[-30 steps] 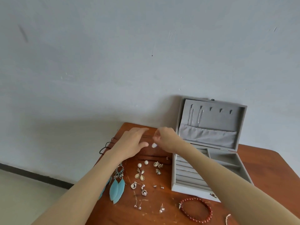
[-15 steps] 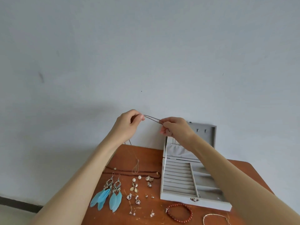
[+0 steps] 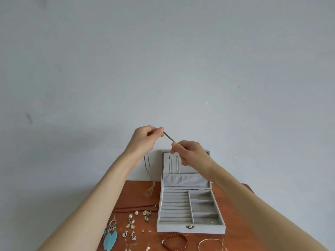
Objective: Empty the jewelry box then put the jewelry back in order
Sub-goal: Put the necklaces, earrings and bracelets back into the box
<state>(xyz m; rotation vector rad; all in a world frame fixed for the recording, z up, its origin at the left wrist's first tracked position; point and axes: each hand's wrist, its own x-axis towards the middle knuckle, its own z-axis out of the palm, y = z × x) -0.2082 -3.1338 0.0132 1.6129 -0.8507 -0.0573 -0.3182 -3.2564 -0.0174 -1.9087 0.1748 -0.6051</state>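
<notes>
I have both hands raised in front of the wall, above the far edge of the bench [image 3: 235, 211]. My left hand [image 3: 143, 140] pinches one end of a thin chain necklace [image 3: 169, 137] between thumb and fingertips, and my right hand [image 3: 190, 153] pinches it a little further along, so a short stretch runs taut between them. The rest of the chain drops from under my left hand and its pendant end [image 3: 149, 192] hangs just over the bench, left of the jewelry box [image 3: 190, 229].

The box stands open, lid upright against the wall, with two fine chains already hanging from the hooks in the lid [image 3: 174, 164]. Its ring rolls and side compartments look bare.

I judge this necklace to be very light, limp and slick, and prone to knotting or snagging. It wants holding near the clasp with fingertips only, kept under gentle tension so the loop can go over a free hook. Tugging hard could break a link.

Near on the bench lie blue feather earrings [image 3: 109, 236], pearl studs [image 3: 133, 214], a red bead bracelet [image 3: 175, 242] and a thin bangle [image 3: 211, 244].
</notes>
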